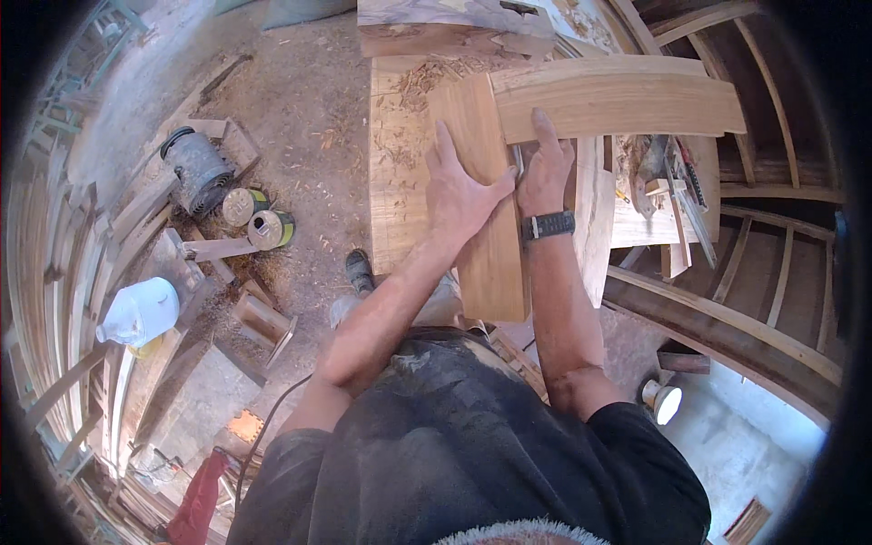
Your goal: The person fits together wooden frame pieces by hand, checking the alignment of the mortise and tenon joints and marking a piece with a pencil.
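A wide wooden board runs lengthwise in front of me. My left hand grips it, the thumb reaching across its face and the fingers along its left edge. Its far end meets a longer, slightly curved wooden board that extends to the right. Close to the corner where they meet is my right hand, with a dark watch on the wrist. One of its fingers lies on the longer board. A small metallic piece shows between this hand and the near board; its kind is mostly hidden.
Wood shavings lie on the workbench. A thick wood block stands at its far end, tools and offcuts at its right. On the left floor are a grey motor-like machine, two cans, a white jug and stacked lumber.
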`<action>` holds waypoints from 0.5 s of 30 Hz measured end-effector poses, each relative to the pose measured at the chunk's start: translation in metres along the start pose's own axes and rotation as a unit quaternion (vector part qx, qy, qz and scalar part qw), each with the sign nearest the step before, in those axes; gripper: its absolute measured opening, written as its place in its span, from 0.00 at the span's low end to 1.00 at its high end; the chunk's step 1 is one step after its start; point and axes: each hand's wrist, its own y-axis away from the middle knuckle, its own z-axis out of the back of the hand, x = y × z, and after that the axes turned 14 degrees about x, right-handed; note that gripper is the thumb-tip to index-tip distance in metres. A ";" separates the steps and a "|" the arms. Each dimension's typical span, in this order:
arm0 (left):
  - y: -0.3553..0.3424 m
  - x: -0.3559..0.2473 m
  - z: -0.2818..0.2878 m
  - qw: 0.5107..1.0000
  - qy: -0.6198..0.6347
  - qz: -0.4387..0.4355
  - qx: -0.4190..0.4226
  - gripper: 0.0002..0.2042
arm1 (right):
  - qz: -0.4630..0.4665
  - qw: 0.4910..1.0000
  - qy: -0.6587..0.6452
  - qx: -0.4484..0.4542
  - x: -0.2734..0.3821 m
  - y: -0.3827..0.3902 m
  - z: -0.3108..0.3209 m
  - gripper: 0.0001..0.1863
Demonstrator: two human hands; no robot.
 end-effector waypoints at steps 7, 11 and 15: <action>0.007 -0.004 0.031 0.996 -0.069 0.042 -0.039 0.62 | -0.046 0.997 -0.051 0.025 -0.008 0.007 -0.030 0.21; 0.002 -0.005 0.059 0.975 -0.215 0.034 -0.033 0.63 | -0.079 0.983 -0.164 0.010 -0.034 0.013 -0.031 0.25; 0.003 -0.014 0.078 0.961 -0.265 0.078 0.030 0.62 | -0.136 0.965 -0.223 -0.003 -0.051 0.029 -0.034 0.26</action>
